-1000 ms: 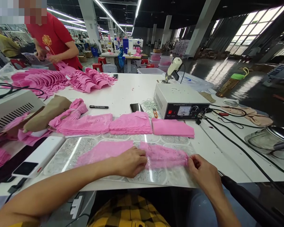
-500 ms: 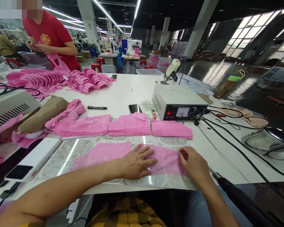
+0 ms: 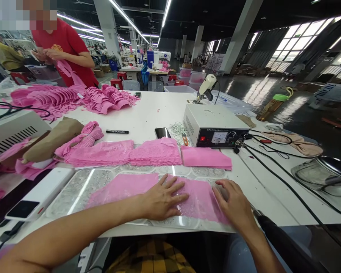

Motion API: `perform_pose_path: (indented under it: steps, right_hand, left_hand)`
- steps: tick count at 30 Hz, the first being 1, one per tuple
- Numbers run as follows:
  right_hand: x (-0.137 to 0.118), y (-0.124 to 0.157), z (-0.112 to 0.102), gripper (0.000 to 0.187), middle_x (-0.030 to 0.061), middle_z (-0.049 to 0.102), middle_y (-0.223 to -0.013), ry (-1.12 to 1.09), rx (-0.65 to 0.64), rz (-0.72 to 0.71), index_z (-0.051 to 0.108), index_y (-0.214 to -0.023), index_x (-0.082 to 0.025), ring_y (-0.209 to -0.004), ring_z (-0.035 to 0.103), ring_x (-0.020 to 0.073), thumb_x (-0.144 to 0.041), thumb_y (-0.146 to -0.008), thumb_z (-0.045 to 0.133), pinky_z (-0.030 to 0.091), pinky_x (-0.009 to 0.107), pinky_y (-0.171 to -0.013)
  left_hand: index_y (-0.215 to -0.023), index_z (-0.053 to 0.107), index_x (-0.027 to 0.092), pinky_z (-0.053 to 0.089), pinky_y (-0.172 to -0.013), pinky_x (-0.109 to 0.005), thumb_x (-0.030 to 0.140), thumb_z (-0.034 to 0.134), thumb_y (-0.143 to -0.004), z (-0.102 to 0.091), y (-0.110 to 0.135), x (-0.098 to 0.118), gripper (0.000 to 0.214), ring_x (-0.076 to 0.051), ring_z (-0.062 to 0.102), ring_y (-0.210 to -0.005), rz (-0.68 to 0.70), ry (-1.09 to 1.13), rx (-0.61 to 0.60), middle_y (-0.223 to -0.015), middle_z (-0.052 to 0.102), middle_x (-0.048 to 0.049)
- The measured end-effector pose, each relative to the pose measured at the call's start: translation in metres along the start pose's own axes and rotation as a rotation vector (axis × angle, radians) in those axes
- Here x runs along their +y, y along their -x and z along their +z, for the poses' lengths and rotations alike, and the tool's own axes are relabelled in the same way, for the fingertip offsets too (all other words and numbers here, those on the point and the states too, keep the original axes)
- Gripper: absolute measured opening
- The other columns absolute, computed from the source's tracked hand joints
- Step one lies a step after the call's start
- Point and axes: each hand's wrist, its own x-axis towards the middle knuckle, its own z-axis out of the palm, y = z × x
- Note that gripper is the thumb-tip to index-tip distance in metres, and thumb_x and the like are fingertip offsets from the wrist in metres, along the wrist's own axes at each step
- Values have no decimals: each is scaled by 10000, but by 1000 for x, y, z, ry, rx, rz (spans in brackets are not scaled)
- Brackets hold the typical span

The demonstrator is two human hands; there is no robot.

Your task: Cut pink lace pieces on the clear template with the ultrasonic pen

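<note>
A thin pink lace fabric piece (image 3: 125,189) lies flat on a clear, patterned mat (image 3: 74,193) at the table's front. My left hand (image 3: 166,199) rests palm down over its middle, fingers spread. Beside the right end of the pink cloth is my right hand (image 3: 233,203), its thumb along the fabric's edge and its index finger curved apart from the thumb. Just behind the mat are a stack of pink lace pieces (image 3: 156,152) and a smoother pink stack (image 3: 206,157). A lace bundle (image 3: 88,136) tied at one end lies left of them.
A control box (image 3: 216,127) with a dial stands behind the stacks, its cables (image 3: 272,178) running right. Scissors (image 3: 185,139), a phone (image 3: 162,132) and a black marker (image 3: 117,131) lie nearby. A glass jar (image 3: 324,174) stands right. Across the table, a person in red (image 3: 65,49) handles pink fabric.
My right thumb and index finger have parted at the fabric's right edge, where they were pinched together. The fabric's right end now lies flatter and lower. My left hand stays in place.
</note>
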Motion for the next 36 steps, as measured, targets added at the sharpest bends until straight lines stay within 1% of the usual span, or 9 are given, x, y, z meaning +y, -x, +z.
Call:
perform_pose_path:
  steps: [4,8,15,19,22,25,28,32,36]
  right_hand:
    - [17,6,11,360,116,618,-1222,64,55,-167,635,-1093,-228,-1157,552,285,-473,-918,438,474,485,-969]
    - [32,1,16,379,151,601,-1244,75,104,-154,624,-1112,-191,-1184,541,297,-440,-932,401,471,518,-990]
    - [42,0,9,339,116,641,-1184,-50,100,-127,646,-1059,-218,-1149,570,271,-442,-905,443,475,497,-1004]
    - [39,-15,1,372,90,675,-1088,-336,108,169,677,-1013,-230,-1012,623,263,-499,-772,583,495,476,-947]
    - [40,-38,-2,447,82,693,-954,-521,120,381,674,-976,-205,-845,648,235,-547,-689,645,529,441,-828]
    - [47,-61,1,525,80,693,-866,-617,140,411,652,-960,-175,-786,651,214,-596,-648,653,547,391,-737]
    - [54,-78,6,551,60,678,-766,-689,124,428,649,-907,-166,-682,633,190,-614,-590,695,550,360,-648]
    - [57,-87,12,549,47,655,-690,-720,86,424,654,-872,-159,-603,613,176,-614,-573,723,542,346,-586]
    - [55,-91,18,507,55,662,-689,-682,40,359,674,-894,-145,-599,613,177,-587,-645,690,533,341,-584]
  left_hand:
    - [-1425,483,256,289,-1084,-651,533,498,-946,1,1,2,554,-424,365,-1382,-12,-20,-19,-1516,412,-152]
    - [-1440,462,258,295,-1066,-667,556,486,-943,-1,0,6,580,-446,376,-1360,-44,-39,-37,-1518,405,-152]
    - [-1412,483,266,313,-1053,-650,551,498,-939,-3,-1,11,552,-431,394,-1344,-74,-18,-23,-1495,429,-149]
    - [-1180,629,187,362,-1078,-473,327,545,-954,-18,-28,-5,278,-273,550,-1198,-144,57,14,-1286,599,-124]
    - [-1076,655,141,403,-1018,-407,204,524,-947,-32,-65,-28,194,-248,582,-1123,-227,44,36,-1157,629,-124]
    - [-1069,650,148,412,-989,-404,203,575,-917,-41,-101,-51,178,-248,569,-1133,-283,42,36,-1169,605,-117]
    - [-1001,658,157,415,-988,-435,254,661,-871,-42,-122,-67,163,-256,560,-1137,-309,44,3,-1151,605,-97]
    - [-1046,642,139,453,-988,-477,318,643,-911,-37,-128,-77,224,-240,575,-1118,-307,39,-39,-1155,619,-77]
    - [-1174,604,144,498,-965,-472,333,601,-948,-35,-128,-79,295,-235,593,-1118,-309,43,-45,-1222,604,-92]
